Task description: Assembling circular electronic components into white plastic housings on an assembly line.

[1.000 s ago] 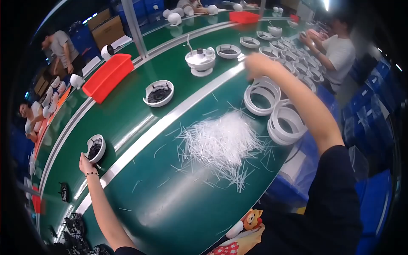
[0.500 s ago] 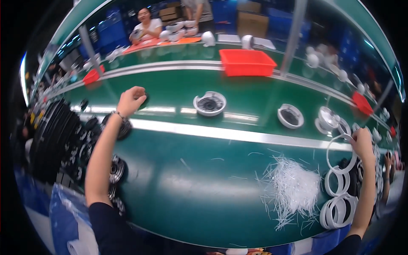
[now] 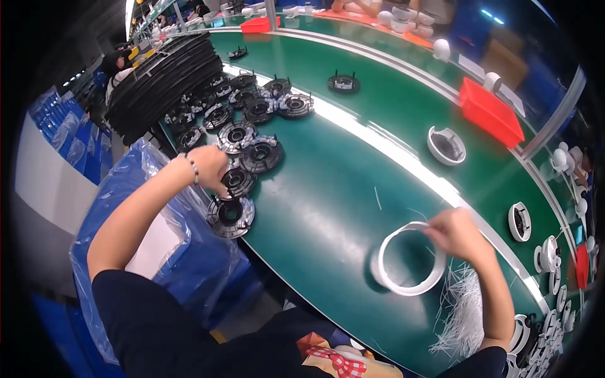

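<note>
My right hand (image 3: 455, 233) pinches the upper right rim of a white plastic ring (image 3: 380, 261), which is tilted just above or against the green table. Its thumb and fingers are closed on the edge. On the left, my left hand (image 3: 211, 167) points downward, its fingers curled at the post of a black round base (image 3: 220, 218) near the table edge. Part of that grip is hidden. Right beside it lie another black base (image 3: 242, 184) and a larger black disc (image 3: 265, 154) with small metal and wired parts. Several similar black bases are grouped farther back.
A pile of thin white plastic strips (image 3: 463, 309) lies at the right, near more white rings (image 3: 520, 334). A stack of black trays (image 3: 164, 82) stands far left. Across the silver rail, the green belt (image 3: 384, 94) carries a white round housing (image 3: 446, 146). A red bin (image 3: 490, 113) stands beyond.
The view has swung left. My left hand has come back from the belt, where a black base now lies, to the near black bases. My right hand has brought the white ring leftward over the table.
</note>
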Demonstrator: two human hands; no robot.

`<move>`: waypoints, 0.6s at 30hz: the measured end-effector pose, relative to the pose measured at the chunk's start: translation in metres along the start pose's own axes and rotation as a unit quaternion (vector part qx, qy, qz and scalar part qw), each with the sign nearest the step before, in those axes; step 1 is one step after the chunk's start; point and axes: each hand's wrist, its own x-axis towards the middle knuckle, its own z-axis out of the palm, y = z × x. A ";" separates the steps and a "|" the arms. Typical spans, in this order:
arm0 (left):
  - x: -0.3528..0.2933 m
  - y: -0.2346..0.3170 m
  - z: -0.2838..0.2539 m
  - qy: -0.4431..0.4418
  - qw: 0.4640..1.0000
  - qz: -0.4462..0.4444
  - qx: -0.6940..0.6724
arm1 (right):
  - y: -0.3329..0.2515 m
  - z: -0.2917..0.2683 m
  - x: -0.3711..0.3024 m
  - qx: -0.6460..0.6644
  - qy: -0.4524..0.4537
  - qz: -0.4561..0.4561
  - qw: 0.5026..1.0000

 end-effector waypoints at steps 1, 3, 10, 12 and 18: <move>-0.007 0.005 -0.005 -0.010 1.000 0.009 -0.009 | -0.003 0.002 0.001 -0.021 -0.014 -0.027 0.999; -0.020 0.013 -0.012 -0.012 0.999 0.014 -0.033 | -0.006 0.007 -0.004 -0.015 -0.021 -0.028 0.999; -0.031 0.048 0.027 -0.164 0.984 -0.041 0.064 | 0.003 0.037 -0.026 0.012 -0.069 0.019 0.997; -0.037 0.064 0.026 -0.119 0.993 -0.004 -0.011 | -0.004 0.041 -0.033 0.028 -0.081 0.035 0.996; 0.004 0.134 0.014 0.057 0.995 0.076 -0.006 | -0.001 0.057 -0.031 -0.041 -0.054 0.063 0.996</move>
